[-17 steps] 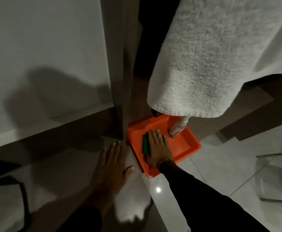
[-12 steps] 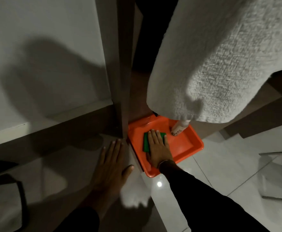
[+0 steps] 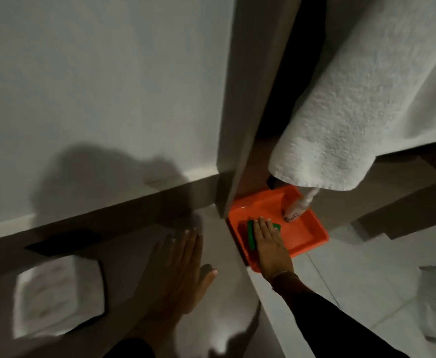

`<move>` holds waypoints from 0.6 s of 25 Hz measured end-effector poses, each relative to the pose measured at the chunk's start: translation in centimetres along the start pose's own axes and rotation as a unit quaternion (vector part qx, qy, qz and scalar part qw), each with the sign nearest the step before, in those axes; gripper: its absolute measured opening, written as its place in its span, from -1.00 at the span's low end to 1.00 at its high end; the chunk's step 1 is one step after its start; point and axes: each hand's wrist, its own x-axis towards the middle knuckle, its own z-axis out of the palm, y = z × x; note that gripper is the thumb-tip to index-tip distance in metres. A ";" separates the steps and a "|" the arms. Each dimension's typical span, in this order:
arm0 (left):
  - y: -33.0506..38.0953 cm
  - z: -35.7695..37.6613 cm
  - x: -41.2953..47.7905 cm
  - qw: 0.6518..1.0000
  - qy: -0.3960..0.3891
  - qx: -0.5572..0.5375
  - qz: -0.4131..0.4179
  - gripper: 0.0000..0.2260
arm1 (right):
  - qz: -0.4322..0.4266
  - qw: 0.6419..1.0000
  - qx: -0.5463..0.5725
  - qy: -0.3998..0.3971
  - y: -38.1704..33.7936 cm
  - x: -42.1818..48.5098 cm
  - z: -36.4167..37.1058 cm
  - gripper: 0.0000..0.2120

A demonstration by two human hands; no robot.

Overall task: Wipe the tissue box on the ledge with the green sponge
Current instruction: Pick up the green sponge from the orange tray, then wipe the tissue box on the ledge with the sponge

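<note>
The green sponge [image 3: 251, 235] lies in an orange tray [image 3: 306, 235] on the floor, right of the ledge. My right hand [image 3: 269, 246] reaches down and covers the sponge, fingers stretched over its top and thumb hidden. Green shows on both sides of the fingers. The tissue box [image 3: 59, 295], dark with white tissue showing at its top, sits on the ledge [image 3: 123, 244] at the lower left. My left hand [image 3: 178, 275] rests flat on the ledge, fingers spread, between the box and the tray.
A white bottle [image 3: 298, 208] leans in the tray's far corner. A thick white towel [image 3: 366, 112] hangs above the tray. A dark door frame edge [image 3: 240, 151] stands just left of the tray. Pale floor tiles [image 3: 366, 293] lie to the right.
My right hand stays on the sponge, and the sponge has turned flatter, so green now shows right of the fingers. The view has shifted, bringing the tissue box further into sight. My left hand stays put.
</note>
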 end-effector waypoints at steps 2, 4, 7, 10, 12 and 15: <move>-2.0 -3.6 -3.6 0.999 0.048 -0.021 0.007 -0.20 | -0.013 1.000 0.008 0.006 -3.3 -2.5 -2.1 -0.35; -4.9 -5.8 -6.7 0.996 0.056 -0.076 -0.007 -0.16 | -0.026 0.999 0.026 0.015 -7.0 -4.8 -3.6 -0.31; -10.6 -6.4 -11.2 0.984 0.089 -0.130 -0.080 -0.14 | -0.043 0.997 0.061 0.033 -13.5 -7.3 -4.7 -0.20; -16.8 -7.5 -15.6 0.963 0.142 -0.181 -0.144 -0.07 | -0.087 0.990 0.100 0.039 -21.0 -8.6 -5.3 -0.26; -20.6 -7.3 -17.4 0.949 0.140 -0.215 -0.183 -0.03 | -0.125 0.985 0.113 0.047 -25.9 -8.9 -5.8 -0.29; -23.6 -7.5 -18.0 0.944 0.120 -0.244 -0.186 0.13 | -0.182 0.977 0.103 0.047 -31.9 -8.4 -6.5 -0.28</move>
